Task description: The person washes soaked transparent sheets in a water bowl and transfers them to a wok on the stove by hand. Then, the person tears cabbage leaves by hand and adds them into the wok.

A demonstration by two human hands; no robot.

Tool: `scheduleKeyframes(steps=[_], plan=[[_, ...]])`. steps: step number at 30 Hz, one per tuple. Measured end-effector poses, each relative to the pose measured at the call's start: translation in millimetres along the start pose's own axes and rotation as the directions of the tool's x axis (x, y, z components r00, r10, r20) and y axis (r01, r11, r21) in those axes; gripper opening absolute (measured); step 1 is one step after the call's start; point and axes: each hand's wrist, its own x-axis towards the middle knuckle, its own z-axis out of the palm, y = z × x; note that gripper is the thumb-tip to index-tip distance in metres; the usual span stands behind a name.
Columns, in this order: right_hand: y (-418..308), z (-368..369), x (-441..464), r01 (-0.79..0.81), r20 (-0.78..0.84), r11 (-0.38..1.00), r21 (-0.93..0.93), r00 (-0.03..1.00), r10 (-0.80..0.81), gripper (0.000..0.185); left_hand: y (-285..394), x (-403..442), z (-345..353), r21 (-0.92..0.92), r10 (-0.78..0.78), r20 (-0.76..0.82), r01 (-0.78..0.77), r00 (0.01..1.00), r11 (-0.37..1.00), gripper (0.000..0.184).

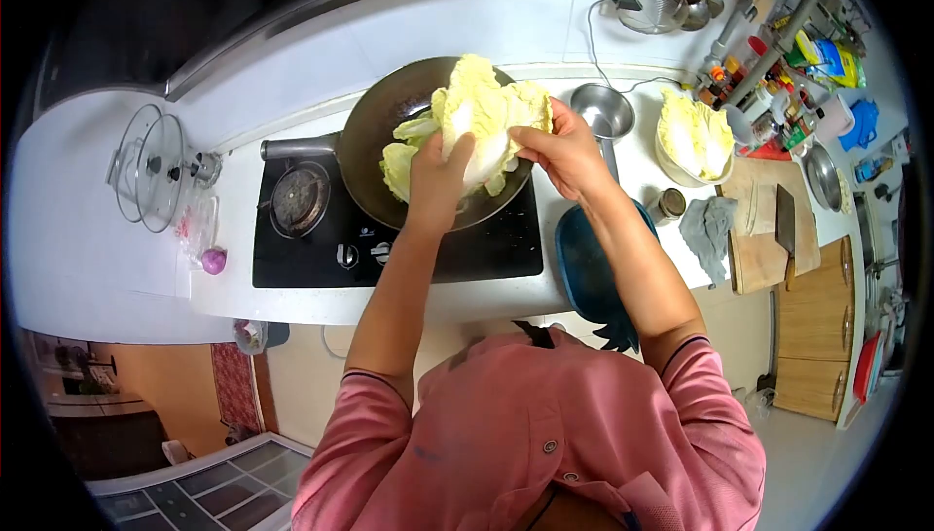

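Observation:
Over the wok [365, 157] on the black stove [486, 257], my left hand [438, 181] and my right hand [564, 150] hold a pale yellow-green cabbage leaf [477, 108] between them. The fingers of both hands are closed on the leaf, the left at its lower left side and the right at its right side. More cabbage pieces [397, 169] lie in the wok below, partly hidden by the held leaf and my left hand. To the right, a bowl [693, 177] holds more cabbage leaves [696, 137].
A metal ladle [602, 110] and a blue basket [589, 264] lie right of the stove. Farther right are a jar [668, 205], a grey cloth [708, 234], and a cleaver [784, 218] on a cutting board [754, 264]. An onion [214, 261] sits at left.

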Motion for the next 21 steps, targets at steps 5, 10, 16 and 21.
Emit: scheduleKeyframes(steps=[5, 10, 16, 21], plan=[[17, 29, 20, -0.040, -0.022, 0.995, 0.094, 0.999, 0.042, 0.034, 26, -5, -37, -0.132, -0.293, 0.119, 0.307, 0.949, 0.942, 0.032], [36, 48, 35, -0.090, 0.004, 0.960, 0.265, 0.996, 0.092, 0.029, 26, -5, -57, -0.235, -0.137, 0.097, 0.156, 0.986, 0.959, 0.035], [43, 63, 41, -0.182, 0.052, 0.958, 0.222, 0.983, 0.174, 0.030, 16, 5, -74, -0.292, -0.044, 0.066, 0.061, 0.997, 0.955, 0.036], [45, 67, 40, -0.177, 0.015, 0.983, 0.053, 0.984, 0.176, 0.030, 28, -1, -84, 0.078, -0.149, 0.217, 0.135, 0.965, 0.988, 0.037]])
